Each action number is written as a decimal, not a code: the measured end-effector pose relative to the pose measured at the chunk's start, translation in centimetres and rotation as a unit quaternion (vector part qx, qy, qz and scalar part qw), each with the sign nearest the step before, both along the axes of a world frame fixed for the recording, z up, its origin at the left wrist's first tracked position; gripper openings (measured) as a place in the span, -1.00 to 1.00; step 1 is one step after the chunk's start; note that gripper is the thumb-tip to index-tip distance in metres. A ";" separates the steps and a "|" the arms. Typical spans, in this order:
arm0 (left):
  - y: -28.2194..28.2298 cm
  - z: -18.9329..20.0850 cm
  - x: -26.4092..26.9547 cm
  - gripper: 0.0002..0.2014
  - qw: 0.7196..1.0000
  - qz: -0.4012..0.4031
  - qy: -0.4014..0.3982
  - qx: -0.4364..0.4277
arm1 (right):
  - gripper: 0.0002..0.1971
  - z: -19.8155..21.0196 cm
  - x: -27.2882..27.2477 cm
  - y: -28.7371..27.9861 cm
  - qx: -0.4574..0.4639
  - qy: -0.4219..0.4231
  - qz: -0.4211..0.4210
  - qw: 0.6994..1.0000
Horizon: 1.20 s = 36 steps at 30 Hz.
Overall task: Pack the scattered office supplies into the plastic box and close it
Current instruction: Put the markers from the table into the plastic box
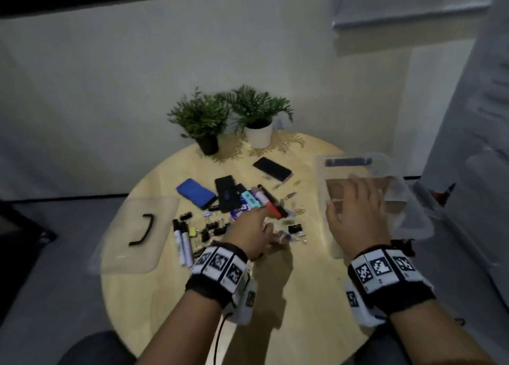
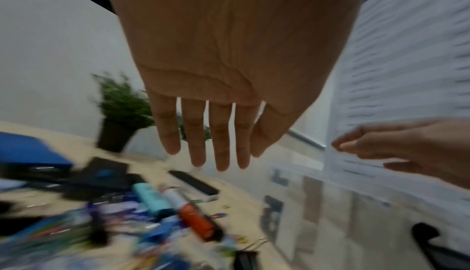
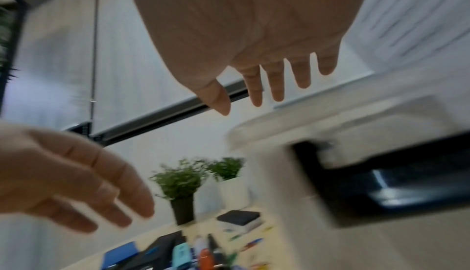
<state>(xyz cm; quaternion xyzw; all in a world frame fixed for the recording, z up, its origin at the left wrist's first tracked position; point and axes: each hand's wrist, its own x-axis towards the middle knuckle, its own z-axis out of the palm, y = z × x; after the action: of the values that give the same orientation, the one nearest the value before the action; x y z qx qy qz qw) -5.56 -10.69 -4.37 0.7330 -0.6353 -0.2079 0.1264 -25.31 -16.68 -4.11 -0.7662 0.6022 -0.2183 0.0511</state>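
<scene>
Round table (image 1: 275, 295), plastic box (image 1: 407, 207) — tilted, long axis receding

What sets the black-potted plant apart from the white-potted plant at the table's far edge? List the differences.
The green plant in the black pot stands left of the green plant in the white pot. The black pot looks narrower, tapering toward its base; the white pot looks wider and rounder. The black-potted plant sits slightly nearer the person in the head view. Both stand upright on the round wooden table, with similar feathery green foliage, behind the scattered supplies.
</scene>
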 end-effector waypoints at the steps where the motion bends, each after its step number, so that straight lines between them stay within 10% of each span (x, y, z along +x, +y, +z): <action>1: 1.3 -0.7 1.7 -0.68 1.000 0.025 -0.001 0.017 | -0.50 0.1 1.5 0.7 -0.015 -0.002 0.027 1.000; 8: 7.2 -4.0 14.7 -0.64 0.955 0.269 -0.061 0.109 | -0.65 -2.1 12.3 4.1 0.065 0.020 0.181 0.981; 13: 6.7 -6.3 17.3 -0.44 0.925 0.348 -0.008 0.153 | -0.67 -4.2 17.1 -0.3 0.169 0.043 0.110 0.979; 19: 5.6 -6.7 16.8 -0.43 0.926 0.339 -0.028 0.167 | -0.60 -5.8 18.3 -6.3 0.209 0.111 0.010 0.972; 28: 4.4 -8.4 17.7 -0.56 0.925 0.330 -0.054 0.181 | -0.30 -8.3 18.6 -8.3 0.271 0.188 0.077 0.941; 36: 4.2 -9.4 17.9 -0.74 0.941 0.300 -0.051 0.146 | -0.52 -7.1 21.5 -9.4 0.265 -0.038 -0.038 0.963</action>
<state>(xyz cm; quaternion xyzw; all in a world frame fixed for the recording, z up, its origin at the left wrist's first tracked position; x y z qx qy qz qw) 12.36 -6.46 -13.74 0.9095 -0.3543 -0.2136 0.0418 -3.82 -26.11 -11.16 -0.6931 0.6644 -0.0816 0.2673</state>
